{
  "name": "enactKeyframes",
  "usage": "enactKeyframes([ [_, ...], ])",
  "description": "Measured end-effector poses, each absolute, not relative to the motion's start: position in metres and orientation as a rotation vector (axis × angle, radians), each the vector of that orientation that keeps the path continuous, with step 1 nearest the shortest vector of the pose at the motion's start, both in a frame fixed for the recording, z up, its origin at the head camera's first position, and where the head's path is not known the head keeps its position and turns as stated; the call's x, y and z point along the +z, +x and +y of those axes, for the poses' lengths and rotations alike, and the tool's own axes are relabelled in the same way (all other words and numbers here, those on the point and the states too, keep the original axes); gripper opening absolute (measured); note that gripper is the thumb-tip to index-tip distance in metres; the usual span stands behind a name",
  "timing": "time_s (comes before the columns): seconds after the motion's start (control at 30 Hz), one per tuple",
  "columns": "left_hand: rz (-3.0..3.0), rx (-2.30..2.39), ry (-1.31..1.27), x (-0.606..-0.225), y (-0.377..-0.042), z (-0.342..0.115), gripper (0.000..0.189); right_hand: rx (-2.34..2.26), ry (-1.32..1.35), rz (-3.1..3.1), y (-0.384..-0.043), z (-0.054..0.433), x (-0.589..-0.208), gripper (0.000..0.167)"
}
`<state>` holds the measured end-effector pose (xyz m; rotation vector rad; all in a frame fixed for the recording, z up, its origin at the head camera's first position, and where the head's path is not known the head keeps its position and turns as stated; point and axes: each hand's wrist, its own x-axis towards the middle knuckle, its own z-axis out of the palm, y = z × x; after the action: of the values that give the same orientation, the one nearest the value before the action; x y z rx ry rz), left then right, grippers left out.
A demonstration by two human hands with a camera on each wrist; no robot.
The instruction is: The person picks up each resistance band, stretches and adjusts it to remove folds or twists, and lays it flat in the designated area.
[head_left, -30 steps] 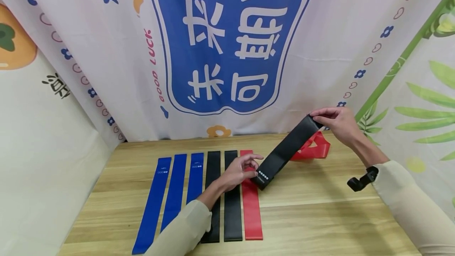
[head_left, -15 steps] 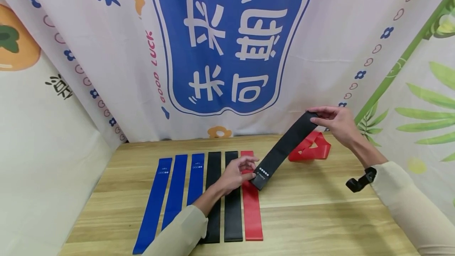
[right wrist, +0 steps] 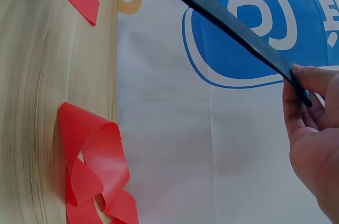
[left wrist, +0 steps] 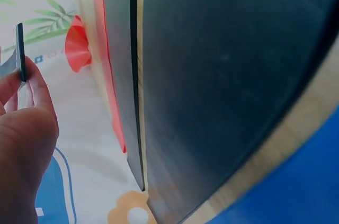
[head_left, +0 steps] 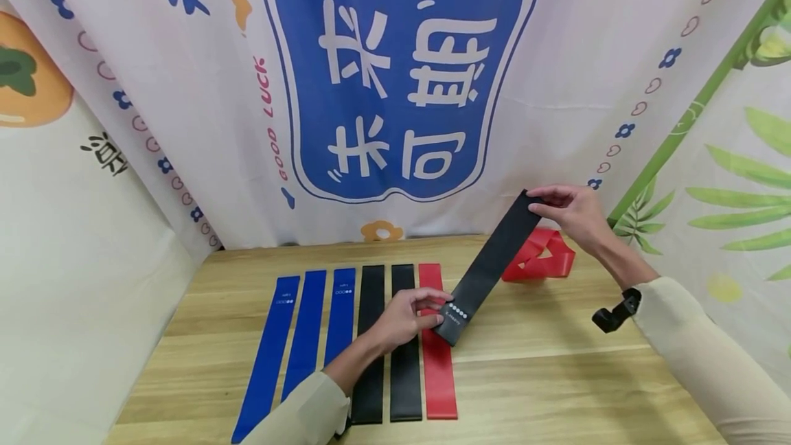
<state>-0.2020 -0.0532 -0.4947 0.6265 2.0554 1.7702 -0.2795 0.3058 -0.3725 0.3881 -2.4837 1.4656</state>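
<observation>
A black resistance band (head_left: 491,263) is stretched flat on a slant above the table, white dots and small print near its lower end. My left hand (head_left: 402,318) pinches that lower end between thumb and fingers, over the flat red band (head_left: 437,376). At the upper end, my right hand (head_left: 575,215) grips the same band; the right wrist view shows it edge-on between thumb and fingers. Left of the red band lie two flat black bands (head_left: 405,390), partly under my left forearm. Behind my right hand a crumpled red band (head_left: 559,259) sits on the table.
Several blue bands, among them the leftmost blue band (head_left: 268,356), lie side by side on the left of the wooden table (head_left: 556,376). A printed cloth (head_left: 544,101) hangs along the table's back edge. A black strap (head_left: 612,318) dangles from my right wrist.
Both hands have shifted slightly left with the black band, and my left hand has come a little lower. The band now hangs steeper and flatter. The bands on the table stay put.
</observation>
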Motion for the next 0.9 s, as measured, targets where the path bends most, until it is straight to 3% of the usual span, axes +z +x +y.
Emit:
enactKeyframes([
  [0.9, 1.933, 1.781, 0.507, -0.496, -0.164, -0.044, 0.038, 1.631, 0.425, -2.610, -0.305, 0.274, -0.397, 0.036],
])
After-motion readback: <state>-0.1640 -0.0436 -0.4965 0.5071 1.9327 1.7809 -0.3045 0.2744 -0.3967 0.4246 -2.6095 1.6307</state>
